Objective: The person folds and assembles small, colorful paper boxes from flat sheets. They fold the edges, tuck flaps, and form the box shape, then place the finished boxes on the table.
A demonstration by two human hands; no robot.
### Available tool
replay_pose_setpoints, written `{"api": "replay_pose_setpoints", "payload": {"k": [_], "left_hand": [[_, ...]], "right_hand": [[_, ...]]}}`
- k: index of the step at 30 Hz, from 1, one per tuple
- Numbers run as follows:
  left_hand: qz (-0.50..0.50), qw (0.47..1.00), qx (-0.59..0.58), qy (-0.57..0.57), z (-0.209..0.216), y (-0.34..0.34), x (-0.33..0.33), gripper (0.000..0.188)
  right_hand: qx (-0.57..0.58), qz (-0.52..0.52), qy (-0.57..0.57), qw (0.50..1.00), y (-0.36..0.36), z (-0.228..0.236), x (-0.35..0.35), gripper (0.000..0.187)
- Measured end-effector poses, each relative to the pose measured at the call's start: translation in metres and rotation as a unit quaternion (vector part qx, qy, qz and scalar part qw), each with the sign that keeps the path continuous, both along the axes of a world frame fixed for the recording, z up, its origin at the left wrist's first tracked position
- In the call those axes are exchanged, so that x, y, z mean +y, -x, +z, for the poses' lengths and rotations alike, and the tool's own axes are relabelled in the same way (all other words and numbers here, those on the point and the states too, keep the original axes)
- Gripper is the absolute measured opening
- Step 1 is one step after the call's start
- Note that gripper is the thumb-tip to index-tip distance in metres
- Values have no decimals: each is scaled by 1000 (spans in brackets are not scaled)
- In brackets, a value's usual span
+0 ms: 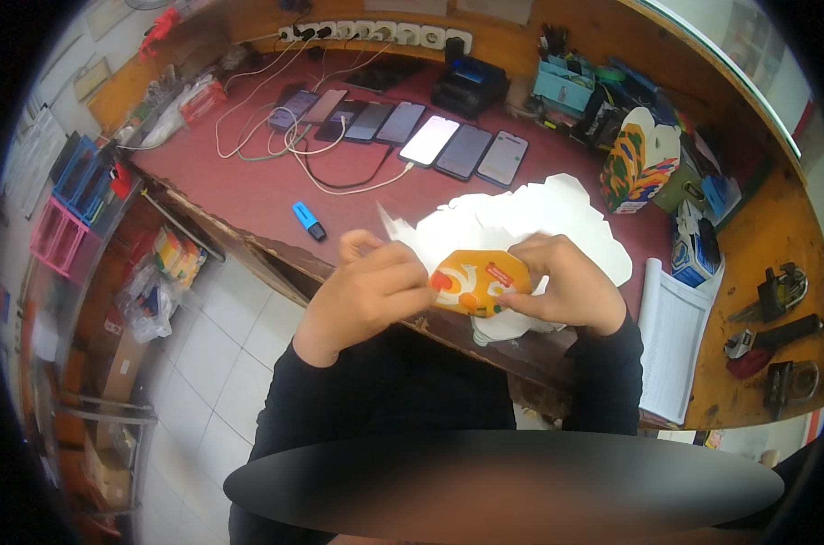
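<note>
Black sleeves (605, 377) are closest to the lens, with 2 bare hands out front at the near edge of a pile of white cardboard (589, 227), so I'll use that pile as the landmark. An orange printed panel (478, 283) with angled corners sits over the pile's near side, between the hands. Can't tell if it's joined to the white card around it.

Right hand (571, 282) has it in a narrow grip: thumb flat on the printed face, other fingers bent around the upper right edge. Left hand (371, 295) has its fingers curled in at the panel's left edge, but whether they're actually pinching it, I can't tell.

Left of the pile there's a blue marker (308, 221) lying on the dark red tabletop (203, 173). Beyond the pile, a row of phones (430, 141) lies face up, 1 of them with a bright white screen, plus pale cables (239, 136) looping off to the left. Past those is a chunky black device (469, 86), then a line of white sockets (407, 34).

Right of the pile you've got a colorful patterned carton (642, 159) standing up with its flaps raised, and closer in, some paper sheets (675, 354). Further right again: 2 padlocks (791, 386) with an adjustable wrench (775, 336) between them.
</note>
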State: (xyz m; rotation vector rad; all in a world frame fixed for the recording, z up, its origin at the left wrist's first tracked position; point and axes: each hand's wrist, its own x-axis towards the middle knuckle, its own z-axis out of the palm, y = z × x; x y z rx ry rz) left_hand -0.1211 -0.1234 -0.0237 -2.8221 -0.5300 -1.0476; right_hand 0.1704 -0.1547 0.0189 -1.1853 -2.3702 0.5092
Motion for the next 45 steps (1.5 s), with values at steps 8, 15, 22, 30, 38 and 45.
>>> {"api": "replay_pose_setpoints", "payload": {"k": [8,15,22,30,38,45], "left_hand": [[-40,998,27,-30,-1,-23,-2,28],[-37,945,-240,220,-36,-7,30,33],[-45,978,-80,187,-39,-19,6,24],[-56,963,-89,250,-34,-13,-4,15],[20,927,-198,318,-59,-33,-27,18],[-12,918,-185,350,-58,-34,-32,16]], "right_hand": [[133,11,205,970,9,1,3,83],[246,-44,211,945,15,-3,1,81],[204,-10,187,961,43,-20,1,74],[244,2,195,950,37,-22,2,78],[178,-64,188,964,33,-34,10,72],[197,-55,197,959,39,-39,6,68]]}}
